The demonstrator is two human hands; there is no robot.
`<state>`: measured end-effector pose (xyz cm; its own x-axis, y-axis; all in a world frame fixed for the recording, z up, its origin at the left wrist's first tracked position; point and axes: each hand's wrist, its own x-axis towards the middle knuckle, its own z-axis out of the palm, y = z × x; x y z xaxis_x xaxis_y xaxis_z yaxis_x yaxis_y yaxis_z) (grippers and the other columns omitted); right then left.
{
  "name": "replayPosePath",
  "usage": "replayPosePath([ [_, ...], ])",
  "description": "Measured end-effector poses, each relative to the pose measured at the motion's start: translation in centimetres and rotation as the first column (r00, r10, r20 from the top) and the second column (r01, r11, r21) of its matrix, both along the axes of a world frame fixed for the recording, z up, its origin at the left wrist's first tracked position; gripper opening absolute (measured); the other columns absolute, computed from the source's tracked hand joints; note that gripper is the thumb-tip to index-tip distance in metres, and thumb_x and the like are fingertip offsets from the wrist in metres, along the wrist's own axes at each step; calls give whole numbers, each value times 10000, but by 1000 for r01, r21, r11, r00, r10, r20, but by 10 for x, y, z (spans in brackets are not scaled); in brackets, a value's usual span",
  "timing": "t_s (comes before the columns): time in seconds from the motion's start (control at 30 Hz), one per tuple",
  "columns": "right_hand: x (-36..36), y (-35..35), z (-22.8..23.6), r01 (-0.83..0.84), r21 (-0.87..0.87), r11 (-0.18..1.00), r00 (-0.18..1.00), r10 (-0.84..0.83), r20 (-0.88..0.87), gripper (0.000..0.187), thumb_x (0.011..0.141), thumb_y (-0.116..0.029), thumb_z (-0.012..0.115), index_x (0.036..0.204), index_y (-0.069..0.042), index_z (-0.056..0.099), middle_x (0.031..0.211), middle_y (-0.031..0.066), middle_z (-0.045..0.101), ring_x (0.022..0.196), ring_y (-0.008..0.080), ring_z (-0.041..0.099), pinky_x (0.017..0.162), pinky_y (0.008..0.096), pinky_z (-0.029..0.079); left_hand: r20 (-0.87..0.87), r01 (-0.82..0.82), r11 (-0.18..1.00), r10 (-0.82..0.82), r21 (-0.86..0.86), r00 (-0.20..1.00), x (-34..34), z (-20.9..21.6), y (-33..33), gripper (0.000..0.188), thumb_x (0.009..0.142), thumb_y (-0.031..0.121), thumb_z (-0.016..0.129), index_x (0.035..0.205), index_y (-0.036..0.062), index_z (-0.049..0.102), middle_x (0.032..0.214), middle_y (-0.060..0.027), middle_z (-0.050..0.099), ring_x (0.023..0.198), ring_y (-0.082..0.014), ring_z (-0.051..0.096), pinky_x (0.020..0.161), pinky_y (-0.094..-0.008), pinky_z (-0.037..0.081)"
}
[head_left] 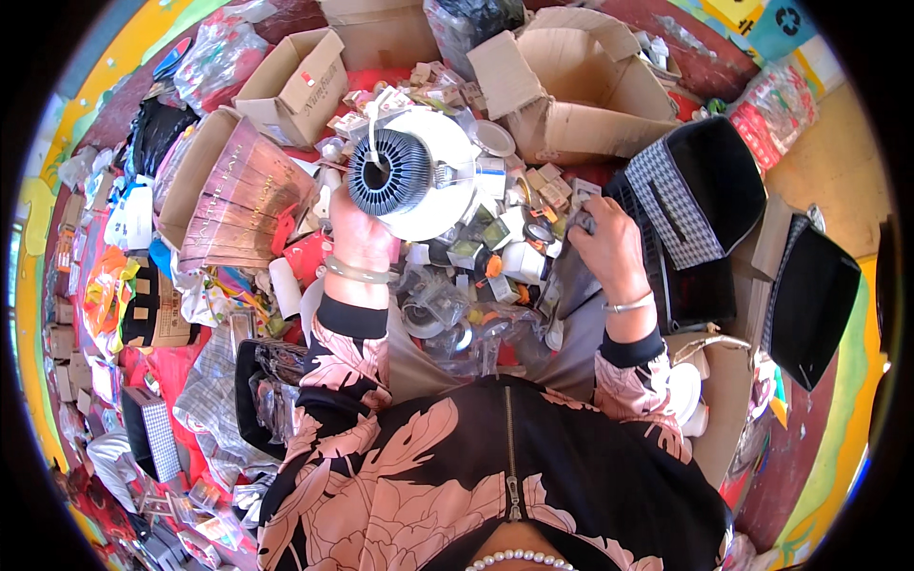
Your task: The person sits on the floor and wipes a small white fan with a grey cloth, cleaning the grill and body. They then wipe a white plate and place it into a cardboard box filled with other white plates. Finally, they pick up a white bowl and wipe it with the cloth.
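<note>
Large open brown cardboard box (581, 90) at upper right, flaps spread, beyond the heap; second open brown cardboard box (295, 81) at upper left, near the first but apart; flat brown printed carton (243, 195) tilted at left, just beside the raised hand.

Two black fabric bins with checked lining (705, 186) at right, one behind the other, mouths tilted toward the centre.

Heap of small white and grey parts and clear plastic wrappers (476, 257) spread at centre, between the two hands and down toward the lap.

Round white lamp housing with dark ribbed circular core (414, 171) raised above the heap, core side facing the camera, white rim around it; gripped from below.

Left hand (357, 233), pale bangle at wrist, fingers closed on the lower left edge of the lamp housing; fingertips hidden behind it.

Right hand (609, 243), thin bracelet at wrist, fingers curled and pinching a thin grey flat piece (571, 276) hanging down at the right edge of the heap; well apart from the lamp housing.
</note>
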<state>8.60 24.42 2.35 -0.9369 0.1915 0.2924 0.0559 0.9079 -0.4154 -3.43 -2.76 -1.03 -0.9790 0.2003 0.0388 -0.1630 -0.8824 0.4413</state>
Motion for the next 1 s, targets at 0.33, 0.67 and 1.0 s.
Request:
replayPosePath([
  [0.33, -1, -40, 2, -332, -336, 882, 894, 181, -410, 267, 664, 73, 560, 923, 17, 597, 968, 108, 539, 817, 204, 555, 688, 266, 456, 150, 28, 998, -20, -47, 988, 0, -8, 20, 245, 866, 65, 404, 977, -113, 531, 939, -192, 598, 823, -262, 617, 751, -373, 521],
  [0.67, -1, -75, -10, -247, 176, 953, 918, 289, -273, 318, 725, -18, 545, 1040, 26, 524, 960, 138, 477, 831, 288, 515, 672, 344, 468, 73, 1, 978, 15, -208, 997, 14, -5, 35, 267, 932, 148, 369, 969, -61, 530, 886, -102, 583, 788, -149, 574, 721, -271, 470],
  [1.0, -5, -84, -18, -123, 157, 980, 948, 163, -274, 137, 696, -2, 551, 829, 20, 572, 909, 133, 552, 815, 311, 559, 662, 357, 471, 39, 9, 981, -2, -196, 999, 20, 5, 35, 249, 908, 112, 410, 1048, -62, 521, 1020, -128, 578, 916, -202, 574, 826, -323, 464],
])
